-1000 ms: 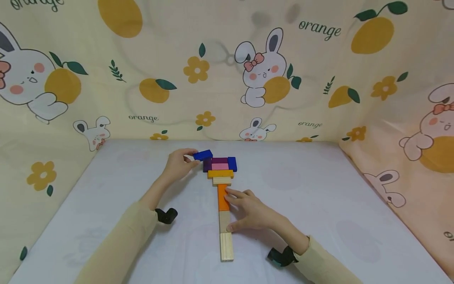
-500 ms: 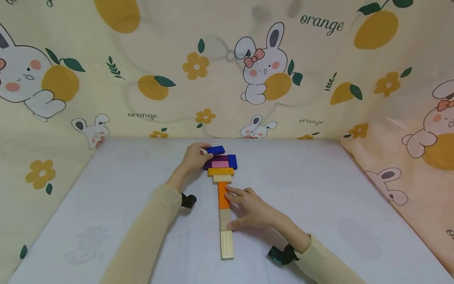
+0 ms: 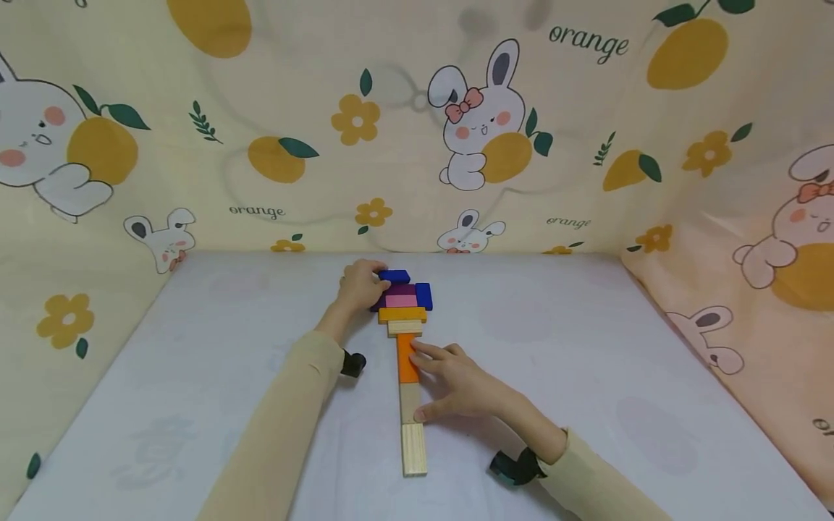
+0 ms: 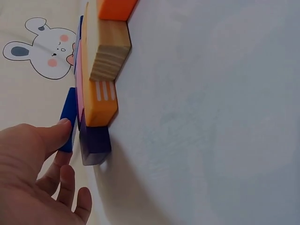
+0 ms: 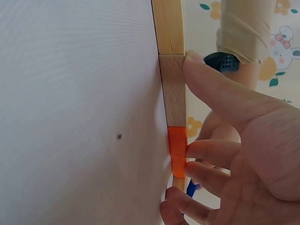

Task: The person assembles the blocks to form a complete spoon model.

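Note:
My left hand (image 3: 360, 284) pinches a blue wooden block (image 3: 395, 276) between thumb and fingers, at the far end of a block row. In the left wrist view the blue block lies alongside the pink one and a dark purple block (image 4: 96, 145). My right hand (image 3: 462, 383) rests against the row's right side, fingers spread. Its fingertips touch the orange block (image 3: 407, 358), and its thumb touches a plain wooden block (image 3: 409, 401). Beyond the orange block lie a crosswise wooden block (image 3: 404, 328), a yellow block (image 3: 402, 314), a pink block (image 3: 400, 301) and a purple block (image 3: 404, 289).
A second blue block (image 3: 424, 297) closes the right side of the far cluster. The near end of the row is a striped-grain wooden block (image 3: 414, 450). A white-covered table (image 3: 554, 347) meets a cloth backdrop (image 3: 391, 166) printed with rabbits and oranges.
My left hand has moved right with the blue block, from the far cluster's left corner to behind the purple block. The block has turned straighter across. My right hand has stayed in place.

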`<state>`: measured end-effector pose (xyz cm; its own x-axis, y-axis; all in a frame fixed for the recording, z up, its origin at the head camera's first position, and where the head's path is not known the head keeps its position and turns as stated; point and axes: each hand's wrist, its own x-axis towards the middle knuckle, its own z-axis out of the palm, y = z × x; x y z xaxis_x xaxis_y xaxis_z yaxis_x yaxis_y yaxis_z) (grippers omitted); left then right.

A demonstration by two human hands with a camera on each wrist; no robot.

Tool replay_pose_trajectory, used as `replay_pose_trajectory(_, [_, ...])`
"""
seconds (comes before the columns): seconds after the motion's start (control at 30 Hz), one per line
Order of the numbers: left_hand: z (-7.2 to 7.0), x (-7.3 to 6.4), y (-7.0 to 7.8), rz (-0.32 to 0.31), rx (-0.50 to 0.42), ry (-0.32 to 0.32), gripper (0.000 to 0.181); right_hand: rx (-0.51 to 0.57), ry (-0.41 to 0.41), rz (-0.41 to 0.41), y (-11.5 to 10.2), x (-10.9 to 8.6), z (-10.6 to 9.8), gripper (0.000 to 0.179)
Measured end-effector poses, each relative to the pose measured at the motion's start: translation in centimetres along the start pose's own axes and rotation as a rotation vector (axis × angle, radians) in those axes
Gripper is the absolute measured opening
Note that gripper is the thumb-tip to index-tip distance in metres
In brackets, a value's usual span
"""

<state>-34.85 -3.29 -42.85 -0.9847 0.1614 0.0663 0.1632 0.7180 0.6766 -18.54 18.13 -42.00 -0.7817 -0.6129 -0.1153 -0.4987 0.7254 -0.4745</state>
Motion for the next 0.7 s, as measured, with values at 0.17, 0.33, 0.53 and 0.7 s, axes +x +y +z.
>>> replay_pose_trajectory(0.17, [-0.1,0.1,0.0,-0.022,0.012,0.003,0.036,-0.004,-0.006,0.002,0.0,0.0,0.1,0.092])
replay_pose_trajectory(0.33, [0.2,0.1,-0.1,-0.050,0.051,-0.013,0.037,-0.010,-0.008,0.004,0.0,0.0,0.0,0.092])
replay_pose_trajectory(0.53, [0.7,0.2,-0.1,-0.065,0.083,0.003,0.037,-0.007,-0.006,-0.002,0.1,-0.1,0.1,0.091])
replay_pose_trajectory(0.7, [1.0,0.3,-0.1,-0.078,0.063,0.027,0.036,-0.003,-0.005,0.003,0.0,-0.1,0.0,0.091])
